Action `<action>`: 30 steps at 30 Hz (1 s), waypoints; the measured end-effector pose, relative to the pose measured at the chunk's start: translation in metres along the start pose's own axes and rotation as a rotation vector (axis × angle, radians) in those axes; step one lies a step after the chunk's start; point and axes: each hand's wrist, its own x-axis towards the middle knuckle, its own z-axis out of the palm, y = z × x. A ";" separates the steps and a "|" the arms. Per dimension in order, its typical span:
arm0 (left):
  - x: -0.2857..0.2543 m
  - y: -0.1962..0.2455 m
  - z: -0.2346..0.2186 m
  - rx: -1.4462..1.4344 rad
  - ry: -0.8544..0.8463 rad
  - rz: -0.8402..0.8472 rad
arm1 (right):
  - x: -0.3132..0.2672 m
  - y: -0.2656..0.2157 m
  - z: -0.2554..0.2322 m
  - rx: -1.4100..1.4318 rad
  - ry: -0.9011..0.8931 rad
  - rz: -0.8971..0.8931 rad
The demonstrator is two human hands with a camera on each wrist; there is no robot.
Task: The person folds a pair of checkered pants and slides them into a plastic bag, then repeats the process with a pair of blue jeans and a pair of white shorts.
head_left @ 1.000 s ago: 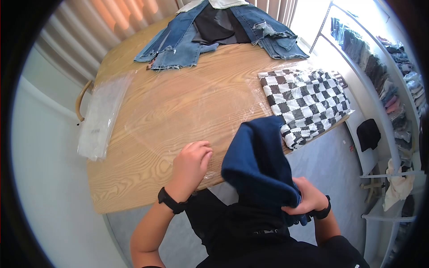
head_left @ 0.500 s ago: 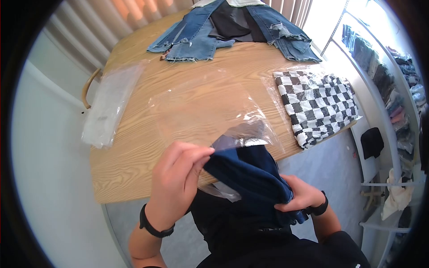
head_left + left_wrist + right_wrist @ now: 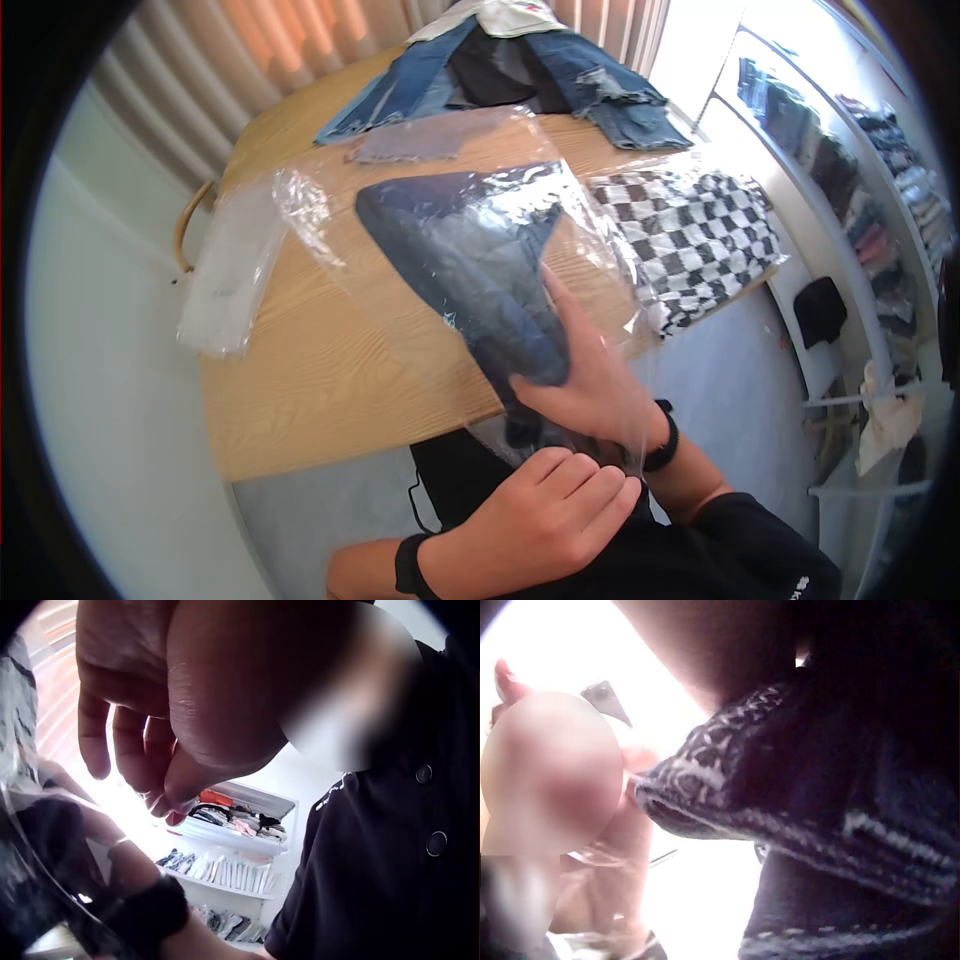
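Observation:
Folded dark blue jeans lie inside a clear plastic bag over the table. My right hand reaches into the bag and grips the narrow near end of the jeans, thumb on one side and fingers on the other. Across the bag's near edge, my left hand holds the plastic with its fingers curled over. In the left wrist view the left hand shows from below, fingers bent down towards the thumb. Pale stitching on the denim fills much of the right wrist view.
The wooden table carries a flat pile of clear bags at left and a bagged checkered garment at right. Several jeans lie spread at the back. Shelves of clothes stand at right; a chair is at left.
The jeans have gone into the plastic bag and swung forward over the table, with the right hand following inside. The left hand has come down and right to the bag's near edge.

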 end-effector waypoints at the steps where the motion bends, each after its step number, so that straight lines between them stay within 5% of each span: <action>1: 0.004 0.002 0.002 -0.014 0.000 0.023 | 0.007 -0.003 0.000 0.078 0.001 -0.029; 5: 0.007 0.014 0.002 -0.110 -0.016 0.057 | 0.026 0.002 0.001 -0.036 0.154 -0.131; 8: 0.006 0.009 0.010 -0.169 -0.065 0.041 | 0.019 -0.001 -0.024 -0.093 0.206 -0.023; 10: 0.011 0.005 0.016 -0.339 0.275 0.130 | 0.009 0.006 -0.047 -0.211 0.263 -0.082; 12: -0.006 -0.013 0.008 -0.204 0.303 0.097 | 0.002 0.002 -0.090 -0.255 0.182 -0.134; 13: -0.025 -0.027 0.009 -0.125 0.422 0.000 | 0.001 0.013 -0.111 -0.447 0.199 -0.330; 14: -0.036 -0.047 0.029 -0.001 0.784 -0.231 | -0.001 0.012 -0.133 -0.544 0.165 -0.346; 16: -0.005 -0.074 0.021 -0.367 0.942 -0.555 | 0.004 0.010 -0.172 -0.634 0.077 -0.335; 18: 0.020 -0.092 0.024 -1.068 0.709 -0.587 | 0.011 0.018 -0.212 -0.813 -0.026 -0.403; 20: 0.046 -0.101 0.051 -1.347 0.470 -0.502 | 0.018 0.014 -0.242 -1.057 -0.083 -0.513; 23: 0.078 -0.100 0.105 -1.426 0.331 -0.498 | 0.026 0.028 -0.265 -1.154 0.020 -0.353; 24: 0.083 -0.098 0.123 -1.434 0.320 -0.620 | 0.021 0.063 -0.290 -1.552 -0.117 -0.413; 25: 0.088 -0.099 0.140 -1.437 0.311 -0.738 | 0.019 0.076 -0.292 -1.447 -0.032 -0.235; 28: 0.074 -0.108 0.186 -1.304 0.151 -0.738 | -0.013 0.132 -0.331 -1.340 -0.072 -0.170; 30: 0.072 -0.104 0.181 -1.329 0.147 -0.720 | -0.042 0.168 -0.342 -1.138 0.245 0.144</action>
